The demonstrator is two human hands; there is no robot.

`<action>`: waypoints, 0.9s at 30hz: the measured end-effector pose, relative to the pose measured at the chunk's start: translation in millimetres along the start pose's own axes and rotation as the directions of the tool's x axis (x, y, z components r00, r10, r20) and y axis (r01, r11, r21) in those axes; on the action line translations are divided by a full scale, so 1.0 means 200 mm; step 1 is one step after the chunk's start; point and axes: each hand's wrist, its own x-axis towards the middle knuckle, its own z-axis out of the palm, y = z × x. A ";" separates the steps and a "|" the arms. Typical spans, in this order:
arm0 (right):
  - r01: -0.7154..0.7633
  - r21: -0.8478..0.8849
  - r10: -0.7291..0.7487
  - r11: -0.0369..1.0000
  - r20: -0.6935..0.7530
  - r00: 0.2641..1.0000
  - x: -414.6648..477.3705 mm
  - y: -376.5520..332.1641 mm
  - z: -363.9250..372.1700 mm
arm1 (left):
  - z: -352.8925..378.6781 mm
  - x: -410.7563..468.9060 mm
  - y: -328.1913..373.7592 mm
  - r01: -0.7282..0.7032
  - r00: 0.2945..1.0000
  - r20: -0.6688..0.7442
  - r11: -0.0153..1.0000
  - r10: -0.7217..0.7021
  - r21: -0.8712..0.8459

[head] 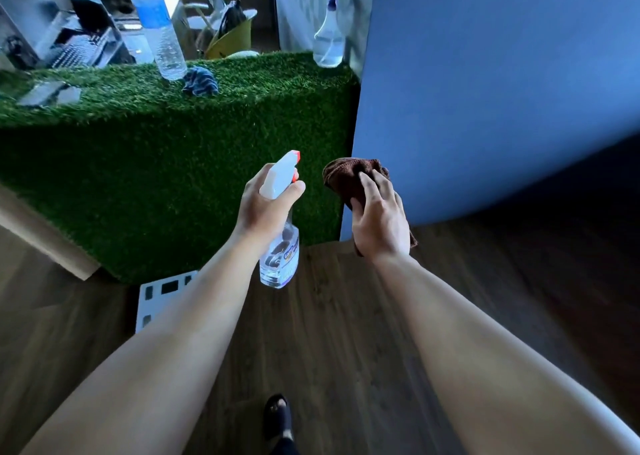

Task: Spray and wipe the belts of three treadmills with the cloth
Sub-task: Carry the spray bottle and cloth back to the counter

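My left hand (265, 209) grips the neck of a clear spray bottle (280, 257) with a white and orange trigger head, held upright in front of me. My right hand (379, 219) holds a bunched brown cloth (349, 176), fingers curled over it. Both hands are raised side by side above a wooden floor, in front of a counter covered in green artificial grass (156, 184). No treadmill is in view.
On the grass-covered counter stand a large water bottle (156, 29), a crumpled blue cloth (200, 81) and a second clear spray bottle (329, 42). A blue wall (485, 91) rises at the right. A white panel (162, 299) lies on the floor. My foot (278, 416) shows below.
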 end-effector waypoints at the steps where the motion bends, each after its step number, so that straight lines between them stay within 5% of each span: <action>1: -0.009 0.002 0.009 1.000 -0.009 1.000 0.07 -0.01 0.04 | 0.00 0.09 -0.02 -0.003 1.000 0.013 1.000 0.003 0.000; 14: -0.121 -0.009 0.120 0.993 -0.091 0.989 0.87 -0.09 0.36 | 0.09 1.07 -0.12 -0.028 0.989 0.143 0.998 0.036 -0.055; 27: -0.040 0.013 0.041 0.999 -0.110 0.993 1.82 0.01 0.59 | 0.32 1.97 -0.12 -0.082 0.996 0.015 0.995 0.083 -0.058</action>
